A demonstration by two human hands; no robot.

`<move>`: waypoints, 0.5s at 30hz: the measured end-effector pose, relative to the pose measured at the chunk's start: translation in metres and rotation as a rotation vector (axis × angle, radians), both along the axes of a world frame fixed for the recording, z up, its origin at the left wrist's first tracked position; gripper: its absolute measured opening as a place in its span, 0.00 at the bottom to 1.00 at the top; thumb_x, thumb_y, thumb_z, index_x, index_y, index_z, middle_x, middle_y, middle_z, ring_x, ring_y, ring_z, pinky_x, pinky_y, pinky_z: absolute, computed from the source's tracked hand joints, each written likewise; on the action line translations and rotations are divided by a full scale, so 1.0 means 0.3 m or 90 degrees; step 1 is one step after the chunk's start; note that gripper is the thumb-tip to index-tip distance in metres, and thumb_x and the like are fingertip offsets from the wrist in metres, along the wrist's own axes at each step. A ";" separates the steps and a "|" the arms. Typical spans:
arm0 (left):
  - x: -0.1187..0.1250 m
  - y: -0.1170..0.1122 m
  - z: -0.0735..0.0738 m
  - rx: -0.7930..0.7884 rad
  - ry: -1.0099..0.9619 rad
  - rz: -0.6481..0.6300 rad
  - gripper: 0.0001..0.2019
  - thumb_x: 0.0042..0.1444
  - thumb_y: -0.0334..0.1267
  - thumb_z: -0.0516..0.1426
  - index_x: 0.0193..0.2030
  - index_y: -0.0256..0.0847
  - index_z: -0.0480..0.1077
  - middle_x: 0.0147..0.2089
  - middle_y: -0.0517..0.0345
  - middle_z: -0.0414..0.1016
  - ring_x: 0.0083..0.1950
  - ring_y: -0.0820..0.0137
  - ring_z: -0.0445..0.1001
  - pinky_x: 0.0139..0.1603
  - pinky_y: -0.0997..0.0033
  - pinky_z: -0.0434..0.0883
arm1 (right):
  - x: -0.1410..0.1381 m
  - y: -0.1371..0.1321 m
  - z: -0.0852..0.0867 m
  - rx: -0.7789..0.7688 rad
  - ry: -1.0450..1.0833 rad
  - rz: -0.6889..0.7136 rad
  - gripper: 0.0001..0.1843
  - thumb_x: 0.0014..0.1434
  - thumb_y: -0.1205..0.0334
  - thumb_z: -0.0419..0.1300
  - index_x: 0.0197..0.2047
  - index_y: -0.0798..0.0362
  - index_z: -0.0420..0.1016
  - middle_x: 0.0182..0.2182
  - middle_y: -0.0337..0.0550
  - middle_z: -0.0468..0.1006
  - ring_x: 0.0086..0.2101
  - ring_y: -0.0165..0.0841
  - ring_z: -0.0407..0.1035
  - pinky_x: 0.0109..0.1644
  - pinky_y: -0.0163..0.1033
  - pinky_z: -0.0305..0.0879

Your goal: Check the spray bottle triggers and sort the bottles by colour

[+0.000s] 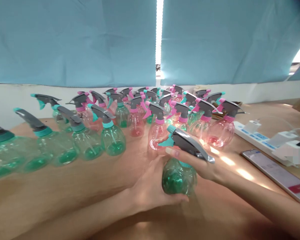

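In the middle foreground is a green spray bottle [176, 181] with a grey and turquoise trigger head [188, 143], slightly tilted. My left hand [150, 188] wraps round its clear body from the left, thumb along the near side. Just below the trigger head, my right hand [195, 163] closes round the neck, covering most of the turquoise collar. Behind my hands, a pink spray bottle [158, 133] stands upright on the table.
Several green bottles [113, 141] line the left side of the wooden table [90, 186]; pink and green ones crowd the back. At right lie a phone [275, 173] and a white power strip [255, 136] with plugged-in chargers. Blue curtains [72, 43] hang behind.
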State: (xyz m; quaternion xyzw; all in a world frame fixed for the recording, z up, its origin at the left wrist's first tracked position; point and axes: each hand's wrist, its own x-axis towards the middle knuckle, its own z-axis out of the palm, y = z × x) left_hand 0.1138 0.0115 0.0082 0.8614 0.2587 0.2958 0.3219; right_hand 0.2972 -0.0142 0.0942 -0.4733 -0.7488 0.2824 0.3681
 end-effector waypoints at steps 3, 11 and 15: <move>-0.018 0.008 0.003 -0.001 0.043 -0.009 0.52 0.45 0.57 0.68 0.70 0.49 0.44 0.67 0.47 0.57 0.67 0.45 0.56 0.64 0.43 0.58 | -0.008 0.040 -0.022 0.051 0.029 0.043 0.09 0.61 0.54 0.60 0.33 0.46 0.66 0.35 0.35 0.71 0.35 0.31 0.65 0.35 0.38 0.61; -0.135 0.003 -0.035 0.097 0.236 0.037 0.43 0.56 0.56 0.61 0.71 0.41 0.46 0.69 0.41 0.54 0.69 0.50 0.54 0.65 0.46 0.57 | 0.013 0.093 -0.097 0.062 0.130 0.085 0.09 0.64 0.56 0.56 0.34 0.47 0.62 0.26 0.33 0.55 0.26 0.28 0.51 0.27 0.35 0.51; -0.155 0.007 -0.046 0.151 0.324 0.033 0.40 0.59 0.54 0.59 0.70 0.33 0.49 0.71 0.36 0.49 0.71 0.48 0.48 0.67 0.42 0.51 | 0.029 0.091 -0.115 0.061 0.113 0.032 0.08 0.63 0.54 0.57 0.35 0.46 0.64 0.24 0.33 0.55 0.24 0.28 0.51 0.25 0.36 0.49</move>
